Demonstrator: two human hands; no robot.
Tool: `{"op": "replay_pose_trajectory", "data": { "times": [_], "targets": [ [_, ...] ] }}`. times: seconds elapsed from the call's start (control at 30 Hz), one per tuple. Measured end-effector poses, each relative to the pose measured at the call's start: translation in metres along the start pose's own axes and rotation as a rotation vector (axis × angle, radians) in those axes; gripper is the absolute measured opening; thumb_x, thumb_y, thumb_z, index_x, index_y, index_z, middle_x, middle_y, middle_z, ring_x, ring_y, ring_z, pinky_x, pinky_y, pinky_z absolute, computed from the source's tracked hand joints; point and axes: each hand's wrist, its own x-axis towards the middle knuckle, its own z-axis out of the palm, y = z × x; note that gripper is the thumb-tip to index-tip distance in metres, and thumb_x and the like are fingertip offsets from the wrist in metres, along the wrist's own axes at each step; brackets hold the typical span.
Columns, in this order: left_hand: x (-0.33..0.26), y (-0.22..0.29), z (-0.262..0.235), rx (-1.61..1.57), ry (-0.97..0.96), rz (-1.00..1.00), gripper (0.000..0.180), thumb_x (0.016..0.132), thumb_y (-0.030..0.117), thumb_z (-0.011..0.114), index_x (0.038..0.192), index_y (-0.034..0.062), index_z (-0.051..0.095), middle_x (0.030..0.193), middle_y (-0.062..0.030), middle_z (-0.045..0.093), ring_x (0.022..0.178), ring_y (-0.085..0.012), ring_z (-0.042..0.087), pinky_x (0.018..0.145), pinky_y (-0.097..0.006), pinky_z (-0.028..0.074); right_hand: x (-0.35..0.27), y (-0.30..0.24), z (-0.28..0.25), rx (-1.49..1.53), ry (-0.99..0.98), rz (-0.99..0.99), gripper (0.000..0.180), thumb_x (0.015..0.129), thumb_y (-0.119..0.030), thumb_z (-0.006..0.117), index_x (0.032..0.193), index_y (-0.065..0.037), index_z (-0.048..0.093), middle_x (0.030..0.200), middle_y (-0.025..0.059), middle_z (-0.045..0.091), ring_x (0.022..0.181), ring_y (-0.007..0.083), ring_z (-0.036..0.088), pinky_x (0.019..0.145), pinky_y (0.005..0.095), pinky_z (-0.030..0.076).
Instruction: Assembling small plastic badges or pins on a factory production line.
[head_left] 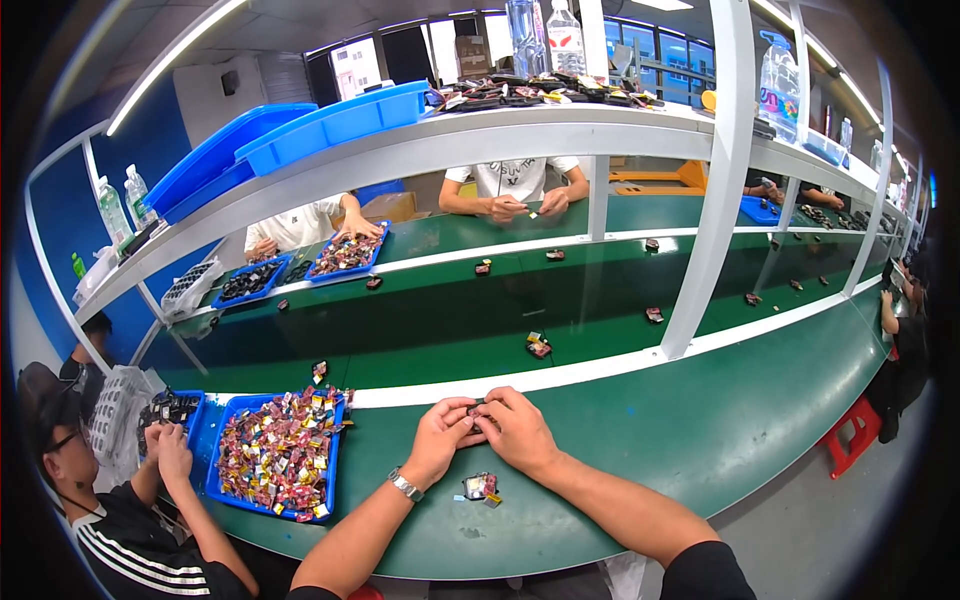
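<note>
My left hand (441, 437), with a metal watch on its wrist, and my right hand (518, 432) meet over the green worktop. Between their fingertips they pinch a small dark part (476, 410), mostly covered by the fingers. On the worktop just below my hands lies a small black casing (480, 487) with a red circuit board and a yellow piece in it. To the left of my left hand stands a blue tray (334, 470) heaped with small red circuit boards with yellow and silver pieces.
At my left a co-worker's hands (168, 448) work by a tray of black parts (170, 409). Ahead, a green conveyor belt (440, 340) carries scattered casings, one (538, 345) near me. A white post (712, 190) and an overhead shelf (480, 140) frame the belt. Other workers sit across it.
</note>
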Motion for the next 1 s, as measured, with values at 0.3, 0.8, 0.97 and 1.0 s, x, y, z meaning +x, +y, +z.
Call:
{"op": "replay_pose_trajectory", "data": {
  "times": [0.3, 0.8, 0.97, 1.0],
  "targets": [
    [0.001, -0.001, -0.002, 0.008, 0.058, 0.001, 0.022, 0.097, 0.0, 0.052, 0.12, -0.0009, 0.051, 0.109, -0.0113, 0.065, 0.099, -0.0179, 0.066, 0.084, -0.034, 0.059, -0.001, -0.007, 0.007, -0.069, 0.048, -0.038, 0.014, 0.082, -0.006, 0.068, 0.095, -0.002, 0.065, 0.106, 0.0103, 0.061, 0.097, 0.0292, 0.062, 0.078, 0.0374, 0.055],
    [0.008, -0.008, -0.001, 0.111, 0.123, 0.126, 0.032, 0.097, 0.005, 0.051, 0.128, -0.0009, 0.044, 0.133, -0.018, 0.051, 0.113, -0.0267, 0.06, 0.091, -0.041, 0.057, 0.09, 0.099, 0.034, 0.064, 0.071, 0.661, 0.024, 0.076, -0.016, 0.08, 0.094, -0.004, 0.071, 0.086, 0.0098, 0.072, 0.081, 0.0222, 0.07, 0.075, 0.0331, 0.054],
    [-0.002, 0.003, -0.011, 0.106, 0.134, 0.107, 0.029, 0.096, 0.003, 0.052, 0.124, -0.0033, 0.048, 0.129, -0.0176, 0.055, 0.112, -0.0258, 0.061, 0.091, -0.038, 0.056, 0.086, 0.092, 0.013, -0.409, 0.051, 0.294, 0.035, 0.074, -0.023, 0.08, 0.102, -0.005, 0.069, 0.103, 0.0127, 0.065, 0.103, 0.0297, 0.06, 0.089, 0.0413, 0.05],
    [-0.003, 0.004, -0.012, 0.135, 0.132, 0.105, 0.027, 0.096, 0.003, 0.052, 0.122, -0.0037, 0.049, 0.126, -0.0172, 0.057, 0.111, -0.0251, 0.062, 0.091, -0.037, 0.057, 0.082, 0.089, -0.002, -0.48, 0.058, 0.341, 0.04, 0.074, -0.025, 0.08, 0.107, -0.005, 0.066, 0.108, 0.0132, 0.062, 0.108, 0.0319, 0.056, 0.092, 0.0438, 0.048]
  ]
}}
